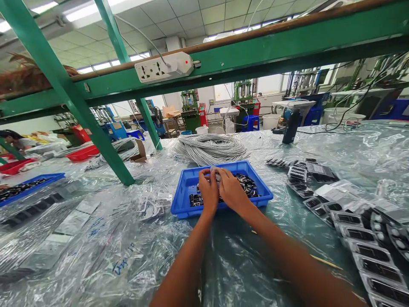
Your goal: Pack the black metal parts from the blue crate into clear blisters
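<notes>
Both hands meet above a blue plastic tray [188, 212] that holds many small black parts [246, 184] with shiny metal bits. My left hand [208, 187] has its fingers curled in a pinch. Opposite it, my right hand [230, 187] is closed with its fingertips close against the left ones. Between the fingertips shows a small pale piece [214, 169], mostly covered by the fingers, so its kind cannot be made out.
A coil of grey cable [209, 149] lies behind the tray. Packaged black parts [370, 251] spread along the right. Clear plastic sheets [96, 238] cover the left. A green frame [96, 136] with a power strip [164, 67] crosses ahead. At far left is a person [14, 140].
</notes>
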Motion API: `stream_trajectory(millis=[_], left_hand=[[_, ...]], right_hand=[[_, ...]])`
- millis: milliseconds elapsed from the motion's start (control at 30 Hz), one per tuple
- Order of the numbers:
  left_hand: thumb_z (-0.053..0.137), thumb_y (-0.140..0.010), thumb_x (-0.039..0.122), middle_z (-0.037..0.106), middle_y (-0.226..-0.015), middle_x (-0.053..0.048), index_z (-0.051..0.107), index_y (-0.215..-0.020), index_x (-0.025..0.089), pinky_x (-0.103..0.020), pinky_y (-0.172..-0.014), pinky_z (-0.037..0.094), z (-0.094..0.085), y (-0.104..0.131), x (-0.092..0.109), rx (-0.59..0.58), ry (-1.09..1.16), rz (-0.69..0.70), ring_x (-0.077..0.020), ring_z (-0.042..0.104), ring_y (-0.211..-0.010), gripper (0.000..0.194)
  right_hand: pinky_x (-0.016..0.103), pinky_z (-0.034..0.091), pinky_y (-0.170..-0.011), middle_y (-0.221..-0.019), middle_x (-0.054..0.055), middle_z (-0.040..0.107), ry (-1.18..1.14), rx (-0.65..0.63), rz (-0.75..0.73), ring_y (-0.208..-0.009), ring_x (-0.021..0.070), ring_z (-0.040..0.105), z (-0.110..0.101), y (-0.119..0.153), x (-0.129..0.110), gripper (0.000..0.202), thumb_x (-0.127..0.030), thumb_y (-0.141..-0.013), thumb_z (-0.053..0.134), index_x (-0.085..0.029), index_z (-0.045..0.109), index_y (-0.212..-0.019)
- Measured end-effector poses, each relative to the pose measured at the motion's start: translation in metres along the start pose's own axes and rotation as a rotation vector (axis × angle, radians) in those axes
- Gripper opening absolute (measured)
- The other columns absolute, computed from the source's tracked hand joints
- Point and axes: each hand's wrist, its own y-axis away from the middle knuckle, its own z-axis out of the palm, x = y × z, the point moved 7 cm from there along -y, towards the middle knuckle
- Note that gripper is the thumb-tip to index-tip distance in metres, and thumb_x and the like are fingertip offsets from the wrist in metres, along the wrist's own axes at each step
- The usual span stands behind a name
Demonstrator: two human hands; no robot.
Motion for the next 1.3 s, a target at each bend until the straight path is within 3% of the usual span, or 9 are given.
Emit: stream_trajectory(millis=[167,300,433,600,733,867,1000,1167,1300], left_hand=[[0.052,-0.09,0.045,0.07,-0.093,-0.007,0.062,-0.095,0.018,-0.03,-0.076,0.05,0.005,-0.003,0.0,-0.11,0.08,0.008,-0.0192,0.066,-0.085,0.03],[0.059,-0.084,0.048,0.071,-0.088,-0.004,0.069,-0.09,0.018,-0.028,-0.074,0.049,0.015,-0.006,-0.003,-0.325,0.26,-0.031,-0.0193,0.064,-0.083,0.033],[0.069,-0.076,0.052,0.067,-0.073,-0.001,0.071,-0.084,0.017,-0.025,-0.06,0.044,0.022,-0.008,-0.013,-0.451,0.293,-0.158,-0.015,0.059,-0.065,0.036],[0.072,-0.074,0.04,0.062,-0.064,0.0,0.066,-0.072,0.017,-0.025,-0.055,0.039,0.014,-0.014,-0.04,-0.275,0.193,-0.314,-0.0139,0.054,-0.058,0.023],[0.066,-0.078,0.035,0.061,-0.062,0.001,0.064,-0.08,0.02,-0.025,-0.051,0.038,0.013,-0.013,-0.053,-0.215,0.238,-0.413,-0.0141,0.054,-0.053,0.016],[0.071,-0.074,0.035,0.064,-0.064,0.0,0.069,-0.098,0.018,-0.025,-0.056,0.043,0.019,-0.009,-0.044,-0.274,0.333,-0.421,-0.0141,0.057,-0.056,0.03],[0.082,-0.063,0.04,0.07,-0.074,-0.003,0.072,-0.102,0.014,-0.027,-0.068,0.047,0.024,-0.007,-0.034,-0.331,0.466,-0.366,-0.0149,0.062,-0.068,0.048],[0.089,-0.055,0.041,0.075,-0.089,-0.007,0.074,-0.095,0.015,-0.03,-0.08,0.048,0.022,-0.008,-0.037,-0.332,0.593,-0.385,-0.0177,0.066,-0.082,0.05],[0.089,-0.056,0.04,0.076,-0.088,-0.006,0.075,-0.097,0.017,-0.03,-0.077,0.05,0.024,-0.007,-0.035,-0.446,0.649,-0.418,-0.0181,0.067,-0.079,0.05]], right_hand=[[0.045,0.043,-0.106,-0.131,0.021,0.06,-0.036,-0.009,0.091,-0.124,0.029,0.056,-0.004,-0.002,0.004,0.041,-0.019,-0.096,0.037,-0.009,0.058,-0.129],[0.041,0.052,-0.091,-0.105,0.017,0.073,-0.146,0.018,0.222,-0.099,0.0281,0.069,-0.016,-0.005,0.019,0.028,-0.03,-0.096,0.051,-0.013,0.067,-0.111],[0.032,0.056,-0.074,-0.084,0.007,0.074,-0.234,-0.044,0.264,-0.078,0.0218,0.071,-0.024,-0.006,0.038,0.017,-0.031,-0.091,0.06,-0.017,0.07,-0.089],[0.03,0.055,-0.076,-0.08,0.005,0.074,-0.084,-0.199,0.321,-0.074,0.0193,0.07,-0.029,-0.007,0.057,0.022,-0.01,-0.085,0.052,-0.017,0.072,-0.093],[0.034,0.049,-0.095,-0.106,0.012,0.07,0.136,-0.084,0.175,-0.103,0.0238,0.064,-0.036,-0.011,0.043,0.029,-0.004,-0.083,0.051,-0.013,0.071,-0.103],[0.036,0.047,-0.099,-0.113,0.014,0.066,0.165,-0.092,0.016,-0.108,0.0237,0.061,-0.016,-0.007,0.017,0.031,-0.008,-0.087,0.049,-0.012,0.069,-0.111],[0.039,0.045,-0.102,-0.122,0.017,0.065,0.18,-0.093,0.019,-0.115,0.0262,0.059,-0.003,0.0,0.008,0.033,-0.011,-0.09,0.048,-0.01,0.066,-0.117],[0.038,0.048,-0.098,-0.118,0.015,0.07,0.082,-0.049,0.088,-0.109,0.0266,0.066,-0.012,-0.002,0.011,0.027,-0.017,-0.091,0.055,-0.012,0.07,-0.113],[0.032,0.053,-0.085,-0.096,0.008,0.077,-0.114,0.019,0.183,-0.09,0.0229,0.072,-0.024,-0.005,0.022,0.016,-0.028,-0.087,0.065,-0.018,0.075,-0.095]])
